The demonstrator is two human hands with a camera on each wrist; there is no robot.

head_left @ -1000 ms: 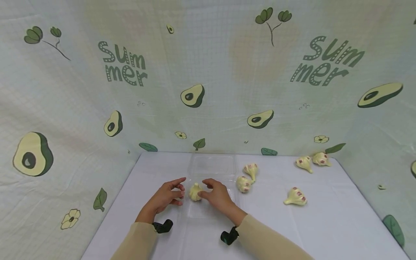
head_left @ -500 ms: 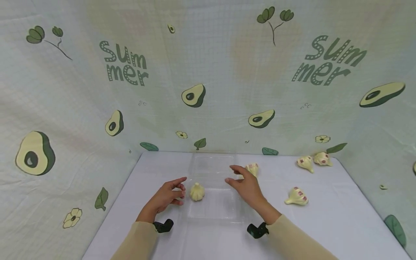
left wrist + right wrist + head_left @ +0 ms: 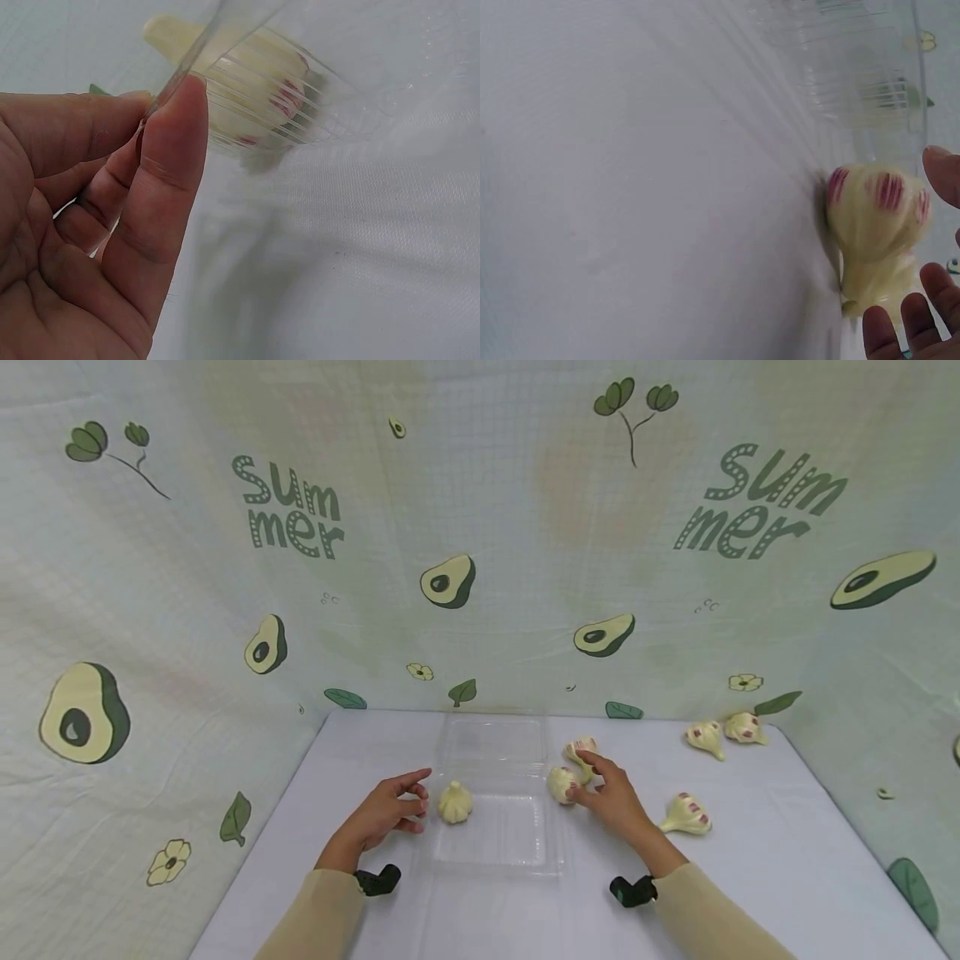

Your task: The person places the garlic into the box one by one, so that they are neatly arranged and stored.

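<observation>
Thumb and forefinger of my left hand (image 3: 385, 814) pinch the left rim of a clear plastic box (image 3: 497, 870), its hinged lid (image 3: 495, 739) lying back. Inside the box at the left sits a garlic bulb (image 3: 454, 803); the left wrist view shows this garlic bulb (image 3: 255, 82) through the ribbed wall. Beyond the box's right side, my right hand (image 3: 618, 806) is spread at a second garlic bulb (image 3: 561, 783). In the right wrist view the thumb (image 3: 943, 176) stands a little off that bulb (image 3: 877, 206), the fingers beyond its stem end. A third bulb (image 3: 579, 747) lies just behind it.
On the white-covered table, one garlic bulb (image 3: 687, 814) lies right of my right hand. Two more, a bulb (image 3: 703, 737) and its neighbour (image 3: 742, 727), rest at the back right corner. A printed cloth (image 3: 517, 527) hangs around the table.
My right hand has let go of the garlic bulb in the box and moved right to the bulb beside it. The left hand has stayed at the box rim.
</observation>
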